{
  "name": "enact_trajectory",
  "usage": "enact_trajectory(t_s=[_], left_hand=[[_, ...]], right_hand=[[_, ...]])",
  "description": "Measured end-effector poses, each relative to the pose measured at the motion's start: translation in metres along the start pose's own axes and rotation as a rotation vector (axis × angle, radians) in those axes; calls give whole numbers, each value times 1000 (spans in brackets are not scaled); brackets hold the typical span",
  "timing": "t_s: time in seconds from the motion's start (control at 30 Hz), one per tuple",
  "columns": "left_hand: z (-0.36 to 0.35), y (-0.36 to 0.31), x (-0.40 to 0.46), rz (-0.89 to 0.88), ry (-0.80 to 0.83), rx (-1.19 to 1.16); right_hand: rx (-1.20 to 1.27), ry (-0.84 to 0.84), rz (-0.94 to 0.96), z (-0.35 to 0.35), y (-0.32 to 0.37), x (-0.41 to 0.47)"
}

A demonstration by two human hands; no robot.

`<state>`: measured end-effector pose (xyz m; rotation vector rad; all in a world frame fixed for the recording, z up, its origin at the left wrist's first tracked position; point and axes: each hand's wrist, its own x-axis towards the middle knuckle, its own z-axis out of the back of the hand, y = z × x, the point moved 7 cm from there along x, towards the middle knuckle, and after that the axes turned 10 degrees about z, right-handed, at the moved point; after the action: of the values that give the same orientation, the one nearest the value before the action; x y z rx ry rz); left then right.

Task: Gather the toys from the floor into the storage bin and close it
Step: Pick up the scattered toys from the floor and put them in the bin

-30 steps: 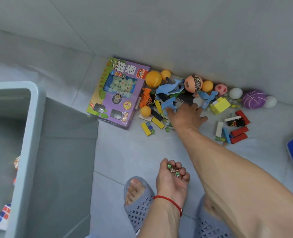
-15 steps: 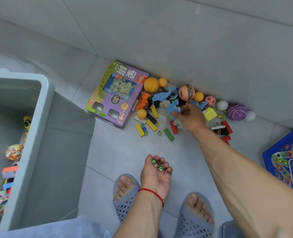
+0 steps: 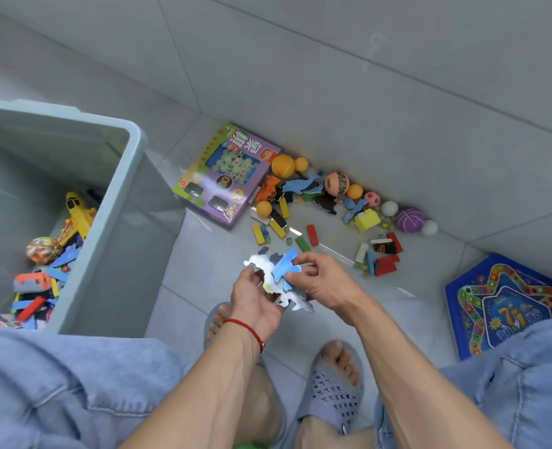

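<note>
Left hand: the left hand (image 3: 257,303), palm up with a red string at the wrist, has its fingers curled under a stack of flat puzzle pieces (image 3: 279,277), holding them from below.
Right hand: the right hand (image 3: 324,281) pinches the blue top piece of the same stack between thumb and fingertips (image 3: 295,261); the two hands nearly touch over the pieces.
Puzzle pieces: held above the floor, just ahead of the person's slippered feet; the lower pieces are pale and blurred, so their print cannot be read.
Storage bin: the grey storage bin (image 3: 132,202) stands open to the left of the left hand, near but apart; inside lie a yellow toy plane (image 3: 77,218), a patterned ball and mixed blocks.
Loose toys: beyond the hands, along the wall, lie coloured blocks (image 3: 311,234), marbles, several balls including an orange ball (image 3: 282,166) and a purple ball (image 3: 410,219), and more flat cut-outs.
Purple game box (image 3: 226,183): flat on the floor, beyond and left of the hands, between the bin and the balls.
Blue game board (image 3: 504,303): on the floor well to the right of the right hand, partly hidden by a denim knee.
</note>
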<state>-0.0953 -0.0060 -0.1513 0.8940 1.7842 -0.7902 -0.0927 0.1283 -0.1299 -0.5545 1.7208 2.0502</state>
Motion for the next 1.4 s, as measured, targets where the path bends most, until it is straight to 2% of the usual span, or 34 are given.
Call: enact_trajectory(t_s=[0.1,0.23,0.3,0.47,0.57,0.7,0.83,0.97,1.03,1.13,1.2,1.27,1.3,1.4], left_hand=[[6,-4,-10,-32,16,-19],[0,-24,-43,-116,38,-51],[-7,-44,-69,-194,40,-57],[14,-129,-160,-424,-121,-108],[44,-189,-220,-525,-173,-147],[104,-253,-273,-605,-338,-46],[132,-262,-288,-603,-434,167],[104,-251,-279,-737,-312,274],[80,-238,-266,-763,-219,366],[44,-207,-244,-646,-86,604],[27,-190,-225,-540,-17,743],[16,-183,-200,-497,-15,822],[12,-181,-185,-491,-41,847],[0,-173,-132,-498,-110,909]], right_hand=[[-315,37,58,-15,20,-3],[-403,76,139,-22,68,-12],[-357,82,183,-27,97,-17],[62,104,325,-78,194,-25],[107,137,382,-131,249,-25],[-186,182,452,-183,304,-26],[-548,119,515,-152,327,-39],[-995,54,506,-71,317,-41],[-1244,112,381,-29,289,-39],[-1477,268,164,22,235,-38],[-1437,377,-20,47,199,-39],[-1219,478,-225,58,167,-39],[-1124,499,-258,56,159,-36],[-1086,425,-96,43,143,4]])
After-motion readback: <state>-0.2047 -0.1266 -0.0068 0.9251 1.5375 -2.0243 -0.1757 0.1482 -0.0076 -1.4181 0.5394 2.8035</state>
